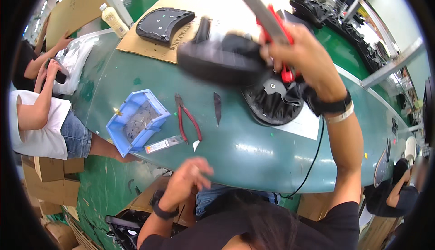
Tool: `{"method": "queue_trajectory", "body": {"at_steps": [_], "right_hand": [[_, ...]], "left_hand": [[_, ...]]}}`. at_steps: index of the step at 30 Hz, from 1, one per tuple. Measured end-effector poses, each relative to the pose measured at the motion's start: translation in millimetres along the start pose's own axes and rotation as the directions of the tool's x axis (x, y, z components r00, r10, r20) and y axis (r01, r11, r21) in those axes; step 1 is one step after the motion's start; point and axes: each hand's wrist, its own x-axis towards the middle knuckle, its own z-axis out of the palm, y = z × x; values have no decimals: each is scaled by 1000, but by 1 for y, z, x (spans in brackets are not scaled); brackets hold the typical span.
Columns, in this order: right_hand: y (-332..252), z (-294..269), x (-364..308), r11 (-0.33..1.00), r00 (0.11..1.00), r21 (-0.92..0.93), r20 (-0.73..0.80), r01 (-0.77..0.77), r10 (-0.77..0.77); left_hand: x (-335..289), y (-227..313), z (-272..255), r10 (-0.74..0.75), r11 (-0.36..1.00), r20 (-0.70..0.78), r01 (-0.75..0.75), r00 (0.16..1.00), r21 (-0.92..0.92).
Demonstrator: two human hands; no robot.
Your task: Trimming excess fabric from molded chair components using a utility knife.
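Note:
My right hand (294, 46) is raised over the far right of the table, closed round a red staple gun (286, 75) with a long grey bar (265, 16). Beside its fingers is a dark padded piece (217, 64), smeared by motion; I cannot tell whether the hand touches it. Below them lies a round black cushion (274, 102), its gathered underside up, partly on a white sheet (306, 125). My left hand (190, 177) hovers near the table's front edge, slightly blurred, its fingers half bent and apart with nothing visible in them.
A blue bin (118, 130) of small grey pieces, red-handled pliers (182, 118), a small packet (164, 144) and a dark strip (217, 107) lie on the green table (244, 159). Farther back are a black pad (158, 25) on cardboard and a bottle (113, 19). Other people work around.

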Motion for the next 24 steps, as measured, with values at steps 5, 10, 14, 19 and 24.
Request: {"method": "queue_trajectory", "body": {"at_steps": [5, 10, 14, 19, 24], "right_hand": [[30, 28, -143, 961, 970, -248, 235, 123, -63], [83, 53, -245, 983, 990, -140, 53, -123, 131], [88, 40, -279, 994, 994, 25, -29, -108, 109], [100, 32, -297, 893, 846, -33, -339, -448, 412], [90, 35, -279, 891, 951, -394, -288, -226, 114]], "left_hand": [[43, -6, -1, 88, 814, -58, -105, 994, -571], [36, -20, 59, 35, 971, -369, -119, 929, -207], [6, -12, 61, 398, 836, -395, -150, 828, 528], [44, 46, 103, 683, 119, 509, -768, 523, 629], [66, 4, 130, 470, -145, 655, -680, 592, 719]]}}
